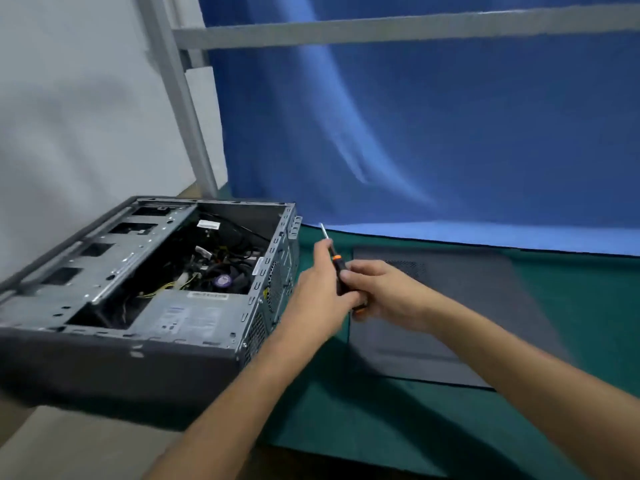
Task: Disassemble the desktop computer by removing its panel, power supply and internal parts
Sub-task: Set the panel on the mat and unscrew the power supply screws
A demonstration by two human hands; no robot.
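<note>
- Computer [138,289]: lying on its side on the left of the worktop [69,445], with the open side facing up and the interior showing.
- Power supply [187,317]: sitting inside the computer in the near right corner, its label facing up.
- Fan [223,280]: sitting just behind the power supply, carrying a purple sticker at its centre.
- Wires [162,289]: yellow, running just left of the fan.
- Panel [450,323]: lying flat on the mat [346,410] to the right of the computer and apart from it. A vent grille is showing near its far edge, and the right forearm is crossing above it.
- Screwdriver [341,271]: black handle with an orange collar and orange end. It is being held in the air between computer and panel, with the shaft pointing up and away.
- Left hand [318,292]: its grip is wrapping the front of the screwdriver, with a finger reaching up toward the shaft.
- Right hand [384,292]: its grip is curling round the handle's rear part, fingers folded over it.
- Mat: green, covering the worktop under the panel and hands.
- Cloth [415,133]: blue, hanging behind the worktop.
- Post [187,98]: grey metal, standing at the cloth's left edge.
</note>
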